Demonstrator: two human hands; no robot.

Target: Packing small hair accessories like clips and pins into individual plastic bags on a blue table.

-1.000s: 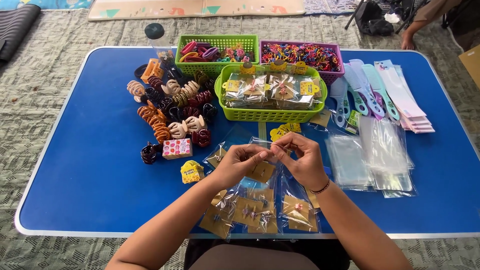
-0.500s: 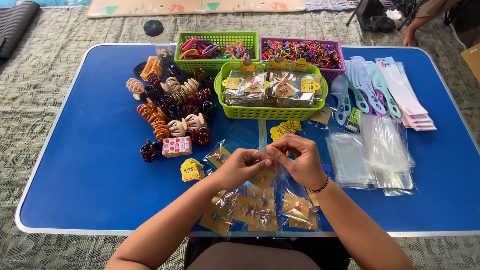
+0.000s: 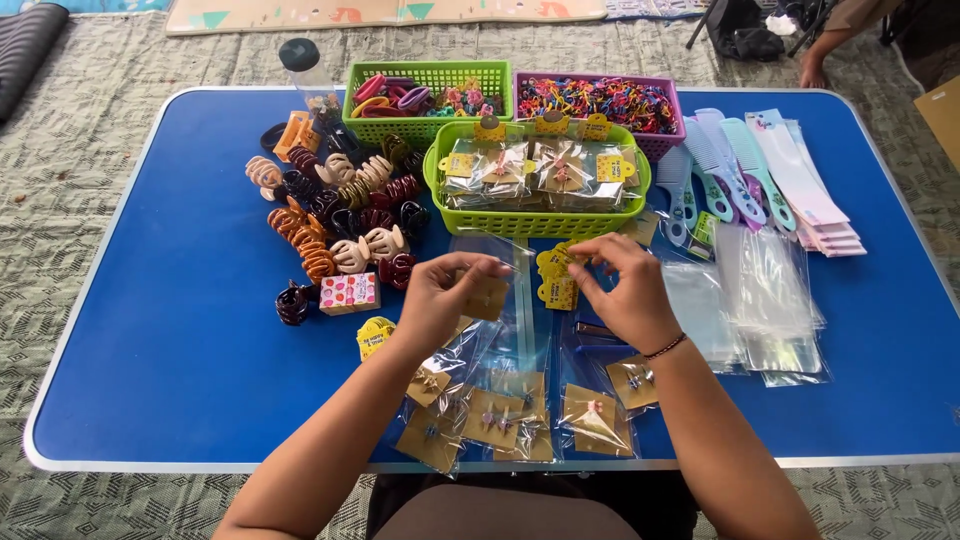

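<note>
While the left hand (image 3: 440,300) pinches a small tan card (image 3: 487,297) at the mouth of a clear plastic bag (image 3: 505,300) near the middle of the blue desk (image 3: 180,350), the right hand (image 3: 625,290) has its fingertips pressed together on the bag's far rim, just beside a bunch of yellow tags (image 3: 556,278). Filled bags with carded clips (image 3: 500,415) lie along the near edge. A lime basket (image 3: 535,222) sits toward the far edge, hair claws (image 3: 340,215) toward the left, and empty sleeves (image 3: 765,300) toward the right.
</note>
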